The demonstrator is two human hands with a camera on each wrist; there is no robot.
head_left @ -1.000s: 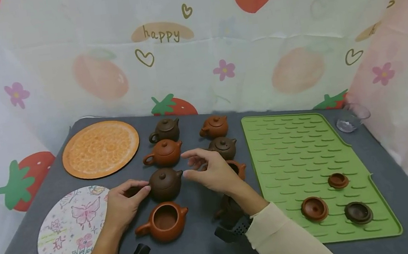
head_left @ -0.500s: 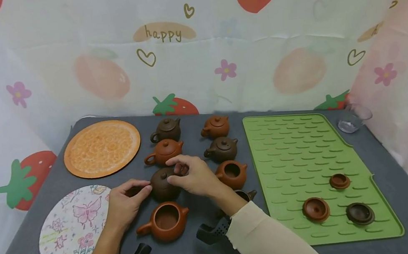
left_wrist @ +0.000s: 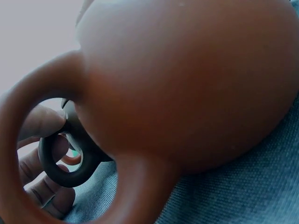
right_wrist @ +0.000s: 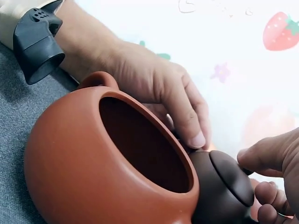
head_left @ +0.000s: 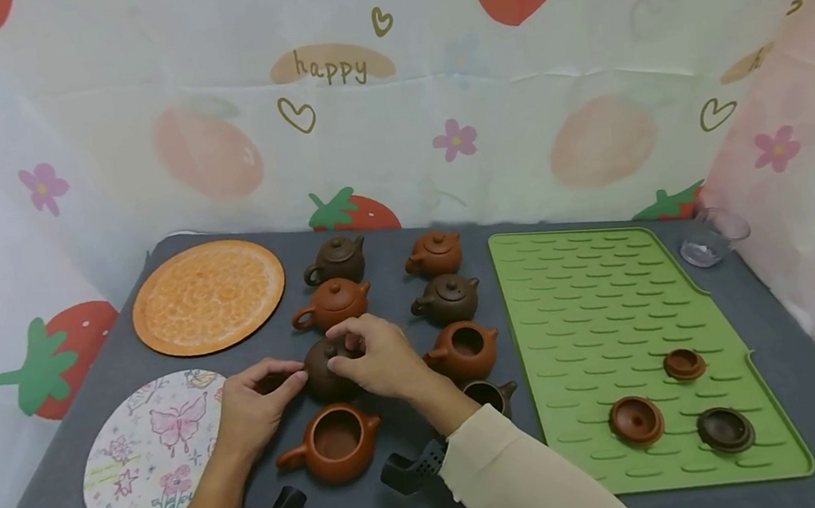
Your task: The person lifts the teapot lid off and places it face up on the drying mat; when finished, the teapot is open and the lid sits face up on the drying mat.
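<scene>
My left hand (head_left: 253, 404) pinches the loop handle (left_wrist: 70, 178) of a dark brown teapot (head_left: 321, 379) between thumb and fingers. From the right, my right hand (head_left: 382, 362) reaches over the same pot, and its thumb and fingers pinch the knob of the lid (right_wrist: 230, 173), which sits on the pot. Nearer to me stands a lidless reddish-brown teapot (head_left: 345, 473); its body fills most of the left wrist view and its dark inside shows in the right wrist view. Just behind the dark pot is a lidded reddish-brown teapot (head_left: 337, 300).
More teapots stand behind and in a right-hand column, including a lidless reddish one (head_left: 458, 365) and a lidless dark one (head_left: 502, 394). Three loose lids lie on a green mat (head_left: 572, 311). A clear cup (head_left: 711, 240), an orange round mat (head_left: 209, 297) and a patterned round mat (head_left: 137, 461) flank them.
My right hand has moved left from beside the dark teapot's spout onto its lid knob. My left hand has stayed at the handle.
</scene>
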